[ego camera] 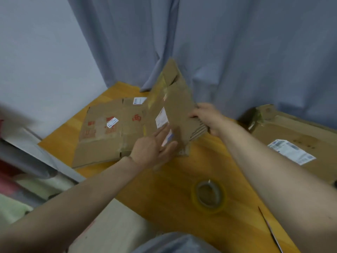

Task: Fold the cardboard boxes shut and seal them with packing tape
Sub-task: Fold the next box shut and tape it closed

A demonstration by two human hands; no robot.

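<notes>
Over the orange wood worktop (173,179), the left hand (151,152) presses flat, spread fingers on an upright flattened cardboard box (175,99), the right hand's (209,117) grip pinching its corrugated edge, between two flat boxes, the left box (102,132) and the right box (291,132), near one clear tape roll (209,209).

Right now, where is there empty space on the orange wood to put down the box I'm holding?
Best spot: the bare wood between the held box and the tape roll. A smaller strip lies left of the roll, by your left forearm. Crowded: flat cardboard fills the left, a big labelled sheet the right.
</notes>
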